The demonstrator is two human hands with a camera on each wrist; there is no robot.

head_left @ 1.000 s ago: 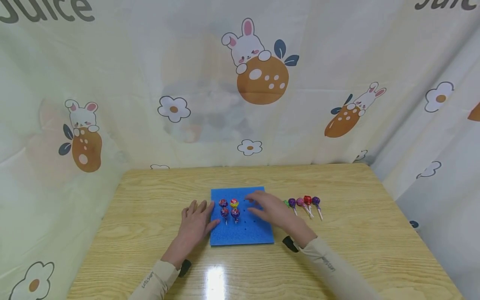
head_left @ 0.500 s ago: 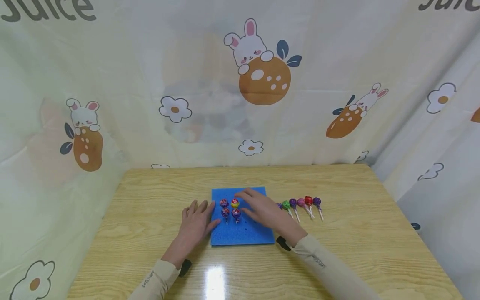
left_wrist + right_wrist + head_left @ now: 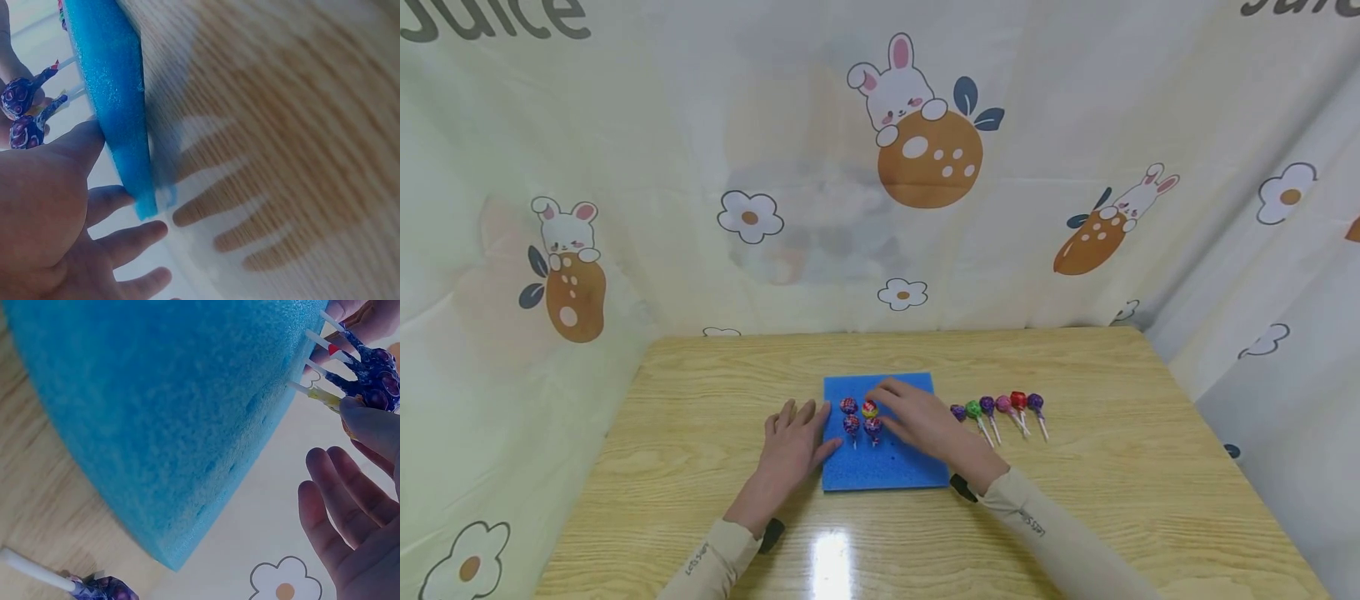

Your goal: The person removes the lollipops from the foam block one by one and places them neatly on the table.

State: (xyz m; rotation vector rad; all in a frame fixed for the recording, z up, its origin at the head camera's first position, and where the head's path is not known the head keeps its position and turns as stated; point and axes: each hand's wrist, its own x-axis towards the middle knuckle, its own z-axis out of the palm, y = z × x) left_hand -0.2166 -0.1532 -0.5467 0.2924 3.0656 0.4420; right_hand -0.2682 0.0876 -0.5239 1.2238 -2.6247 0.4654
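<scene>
A blue foam block [image 3: 880, 475] with small holes lies on the table. Several wrapped lollipops stand in its left part on white sticks, among them a purple-red lollipop [image 3: 851, 424]. My right hand [image 3: 925, 423] reaches over the block from the right. Its thumb and index finger pinch the head of the yellow-and-red lollipop [image 3: 869, 409], whose stick stands in the foam; the right wrist view shows the thumb [image 3: 369, 422] against its yellow wrapper [image 3: 324, 397]. My left hand [image 3: 792, 450] rests at the block's left edge with fingers spread, thumb touching the foam.
To the right of the block several loose lollipops lie in a row on the wooden table [image 3: 1112, 467], including a green lollipop [image 3: 973, 408] and a red lollipop [image 3: 1018, 399]. A printed curtain [image 3: 812, 167] hangs behind the table.
My right hand has moved left across the foam to the yellow-and-red lollipop and pinches it, uncovering the loose purple lollipop at the row's left end. The left hand stays in place.
</scene>
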